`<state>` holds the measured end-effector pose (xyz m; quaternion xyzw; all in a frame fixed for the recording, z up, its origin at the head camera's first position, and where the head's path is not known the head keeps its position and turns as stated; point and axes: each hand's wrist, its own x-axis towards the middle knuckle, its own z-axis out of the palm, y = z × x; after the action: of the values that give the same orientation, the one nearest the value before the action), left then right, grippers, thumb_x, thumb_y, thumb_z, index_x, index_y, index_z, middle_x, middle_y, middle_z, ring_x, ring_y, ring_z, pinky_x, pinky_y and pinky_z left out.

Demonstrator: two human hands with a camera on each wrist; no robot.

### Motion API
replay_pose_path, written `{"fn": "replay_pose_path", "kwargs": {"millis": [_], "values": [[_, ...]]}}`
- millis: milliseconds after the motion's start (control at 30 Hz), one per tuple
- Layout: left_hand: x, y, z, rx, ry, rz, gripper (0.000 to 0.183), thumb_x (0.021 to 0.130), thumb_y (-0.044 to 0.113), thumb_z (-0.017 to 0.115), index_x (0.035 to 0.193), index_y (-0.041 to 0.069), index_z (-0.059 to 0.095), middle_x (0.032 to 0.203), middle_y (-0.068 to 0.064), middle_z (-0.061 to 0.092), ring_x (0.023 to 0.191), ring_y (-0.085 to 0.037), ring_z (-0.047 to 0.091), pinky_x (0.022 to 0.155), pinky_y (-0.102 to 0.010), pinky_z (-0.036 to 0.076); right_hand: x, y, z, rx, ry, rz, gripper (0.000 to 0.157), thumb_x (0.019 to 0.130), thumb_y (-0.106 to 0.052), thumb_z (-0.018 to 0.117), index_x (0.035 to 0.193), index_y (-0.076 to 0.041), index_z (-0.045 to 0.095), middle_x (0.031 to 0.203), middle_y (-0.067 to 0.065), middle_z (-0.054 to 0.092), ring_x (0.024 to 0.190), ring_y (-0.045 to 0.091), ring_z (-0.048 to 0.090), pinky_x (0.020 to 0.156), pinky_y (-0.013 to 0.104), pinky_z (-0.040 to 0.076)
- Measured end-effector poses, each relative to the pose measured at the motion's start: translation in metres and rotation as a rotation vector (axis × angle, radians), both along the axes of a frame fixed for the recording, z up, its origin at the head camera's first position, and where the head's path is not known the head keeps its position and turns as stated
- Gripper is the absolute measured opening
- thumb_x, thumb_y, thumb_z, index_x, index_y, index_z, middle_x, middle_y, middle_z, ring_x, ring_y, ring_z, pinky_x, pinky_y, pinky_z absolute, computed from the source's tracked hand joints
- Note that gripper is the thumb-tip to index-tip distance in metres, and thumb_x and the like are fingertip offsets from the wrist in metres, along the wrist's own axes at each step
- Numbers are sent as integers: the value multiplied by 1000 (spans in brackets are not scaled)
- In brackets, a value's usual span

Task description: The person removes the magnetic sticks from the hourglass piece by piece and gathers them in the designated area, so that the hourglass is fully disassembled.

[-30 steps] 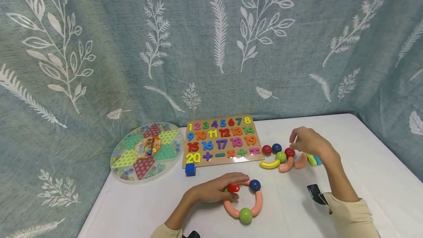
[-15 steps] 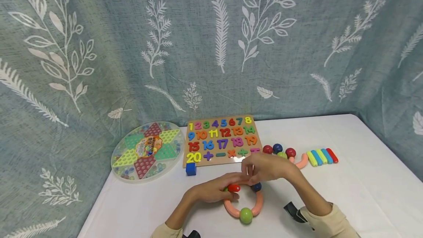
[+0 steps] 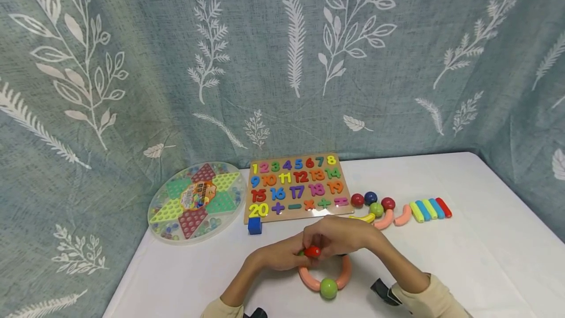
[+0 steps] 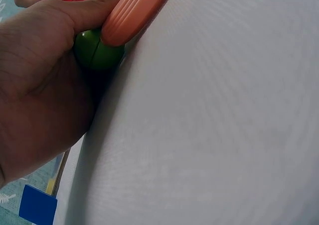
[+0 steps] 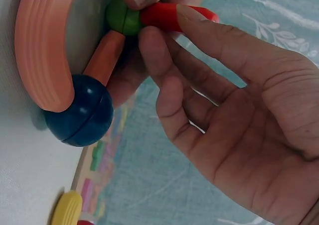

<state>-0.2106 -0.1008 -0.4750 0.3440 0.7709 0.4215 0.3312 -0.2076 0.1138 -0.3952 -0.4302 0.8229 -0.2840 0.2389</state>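
A ring of curved pink pieces (image 3: 346,273) and balls lies on the white table, with a light green ball (image 3: 328,288) at its near side. My left hand (image 3: 275,255) grips the green ball (image 5: 118,17) at the ring's far left, thumb across it. A short red stick (image 5: 162,17) sticks out from that ball. My right hand (image 3: 343,235) pinches this stick between thumb and fingers, its other fingers loosely bent. The dark blue ball (image 5: 82,113) of the ring shows in the right wrist view; the right hand mostly hides it in the head view.
A number board (image 3: 295,188) stands behind the hands, with a blue cube (image 3: 254,226) at its near left corner. Farther left lies a round star-patterned game board (image 3: 197,203). Several loose balls, curved pieces and coloured sticks (image 3: 430,209) lie at the right.
My right hand has come left from the loose pieces to the ring and now pinches the red stick. The coloured sticks at right are uncovered. My left hand has hardly moved.
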Motion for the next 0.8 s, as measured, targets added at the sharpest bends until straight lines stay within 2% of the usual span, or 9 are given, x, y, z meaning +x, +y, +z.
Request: {"fn": "replay_pose_path", "kwargs": {"millis": [267,433,600,700,800], "values": [[0,0,1,18,-2,-21,44,105,14,61,145,8,42,134,-4,53,118,-2,47,117,-21,37,1,-4,-1,-9,24,5,25,89,9,71,107,-9,72,96,-1,76,82,-4,61,81,15,56],[-1,1,1,10,5,-8,53,104,12,62,152,10,38,142,-3,51,123,-2,47,121,-21,36,1,-3,1,0,51,-5,14,96,1,69,104,-10,72,92,-4,74,77,-4,56,76,15,53],[-2,3,-1,-9,38,-14,49,104,14,60,150,11,43,146,-2,49,128,-3,47,125,-25,35,1,0,4,0,32,-50,4,99,-11,69,103,-12,69,91,-5,72,75,-2,56,70,15,53],[-3,3,0,-12,74,-40,45,105,18,60,148,12,47,142,-4,49,126,-5,45,121,-26,38,1,4,6,-21,28,-87,5,99,-15,70,101,-14,66,91,-5,73,78,-1,62,71,16,55],[-3,3,1,-27,110,-56,47,106,22,60,150,14,48,145,-5,49,131,-9,44,122,-30,37,-1,8,10,-47,35,-118,7,97,-15,68,102,-13,64,93,-4,73,84,1,66,73,17,56]]}}
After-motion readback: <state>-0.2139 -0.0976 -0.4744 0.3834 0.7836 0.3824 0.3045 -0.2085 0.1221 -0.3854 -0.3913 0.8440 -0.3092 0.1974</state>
